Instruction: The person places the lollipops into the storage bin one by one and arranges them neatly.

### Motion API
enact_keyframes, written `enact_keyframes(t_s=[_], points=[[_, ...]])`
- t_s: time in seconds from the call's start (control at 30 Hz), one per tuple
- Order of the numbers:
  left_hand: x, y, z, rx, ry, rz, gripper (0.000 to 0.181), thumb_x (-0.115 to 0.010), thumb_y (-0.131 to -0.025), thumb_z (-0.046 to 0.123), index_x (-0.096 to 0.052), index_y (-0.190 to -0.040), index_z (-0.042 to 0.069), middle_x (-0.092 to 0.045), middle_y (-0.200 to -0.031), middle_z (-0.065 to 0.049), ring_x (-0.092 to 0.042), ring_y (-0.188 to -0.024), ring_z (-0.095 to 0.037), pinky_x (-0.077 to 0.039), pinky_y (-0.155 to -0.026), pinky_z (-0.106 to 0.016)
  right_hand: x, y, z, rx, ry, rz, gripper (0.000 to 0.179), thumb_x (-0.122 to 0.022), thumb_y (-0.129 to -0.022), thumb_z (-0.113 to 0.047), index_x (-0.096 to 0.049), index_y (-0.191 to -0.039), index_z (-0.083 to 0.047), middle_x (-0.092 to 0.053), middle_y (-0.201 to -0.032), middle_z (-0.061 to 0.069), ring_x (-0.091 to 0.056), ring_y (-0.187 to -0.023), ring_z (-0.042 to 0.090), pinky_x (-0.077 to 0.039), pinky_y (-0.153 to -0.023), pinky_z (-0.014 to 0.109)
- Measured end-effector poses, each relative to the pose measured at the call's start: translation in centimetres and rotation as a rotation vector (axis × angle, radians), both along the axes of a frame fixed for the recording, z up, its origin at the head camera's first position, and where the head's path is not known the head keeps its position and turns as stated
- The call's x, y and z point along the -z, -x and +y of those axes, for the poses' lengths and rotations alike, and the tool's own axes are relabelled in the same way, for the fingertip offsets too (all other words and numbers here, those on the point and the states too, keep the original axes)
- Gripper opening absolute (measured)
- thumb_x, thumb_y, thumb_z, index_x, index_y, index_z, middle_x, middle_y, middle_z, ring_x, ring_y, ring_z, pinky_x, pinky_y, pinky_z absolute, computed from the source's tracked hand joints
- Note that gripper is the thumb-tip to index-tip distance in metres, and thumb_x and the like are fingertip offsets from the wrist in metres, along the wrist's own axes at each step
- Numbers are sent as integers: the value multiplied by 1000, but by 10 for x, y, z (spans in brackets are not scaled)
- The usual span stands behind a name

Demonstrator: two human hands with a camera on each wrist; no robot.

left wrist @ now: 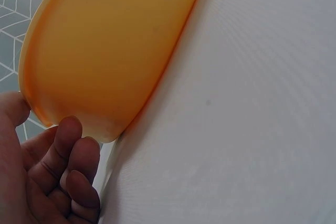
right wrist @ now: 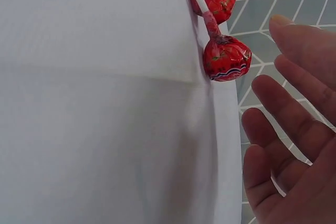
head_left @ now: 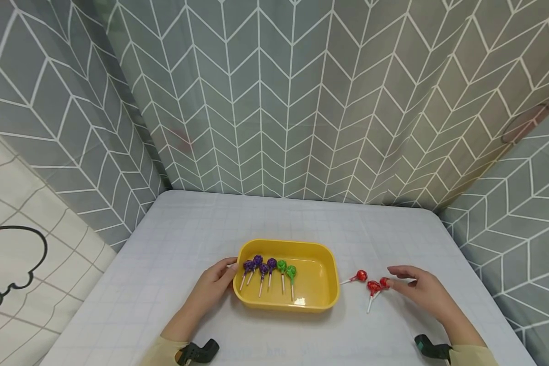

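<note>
A yellow plastic tray (head_left: 313, 308) stands on the table, with several purple lollipops (head_left: 263, 269) and two green lollipops (head_left: 291, 272) in its left half. My left hand (head_left: 215, 284) holds the tray's left end, thumb at the rim and fingers against the outer wall (left wrist: 105, 66). Right of the tray lie three red lollipops: one (head_left: 361, 275) by itself, the other two (head_left: 373, 286) crossing each other. My right hand (head_left: 416, 290) is beside the crossed pair, fingers spread and relaxed. In the right wrist view a gap shows between its fingertips and the nearest red lollipop (right wrist: 227, 61).
A white cloth covers the table (head_left: 201, 218). Grey curtains (head_left: 279, 101) with a white chevron pattern hang behind it and at the sides. Both wrists wear dark camera mounts (head_left: 199, 352) over beige sleeves.
</note>
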State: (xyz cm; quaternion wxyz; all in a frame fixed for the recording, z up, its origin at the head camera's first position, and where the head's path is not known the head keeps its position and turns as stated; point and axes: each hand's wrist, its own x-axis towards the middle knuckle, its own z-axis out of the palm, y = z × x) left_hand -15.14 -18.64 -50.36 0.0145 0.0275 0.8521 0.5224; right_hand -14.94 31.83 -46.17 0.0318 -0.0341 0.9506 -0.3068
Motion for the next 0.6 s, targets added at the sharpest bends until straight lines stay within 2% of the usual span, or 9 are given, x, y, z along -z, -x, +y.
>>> enact_keyframes(t_s=[0.23,0.6], points=[[0,0,1,-5,7,-3,37,-47,-88,51,-55,-118,32,-60,-77,3,-57,-69,-14,-46,-65,-30,5,-1,1,-21,-24,35,51,-64,-77,-50,-61,-113,-14,-62,-106,2,-55,-99,22,-48,-75,37],[-1,-2,1,1,-10,-15,37,-48,-89,48,-54,-120,30,-61,-78,2,-58,-69,-15,-47,-65,-30,7,0,-2,-42,-52,29,48,-64,-78,-48,-62,-112,-14,-64,-102,-3,-56,-97,18,-46,-75,35]])
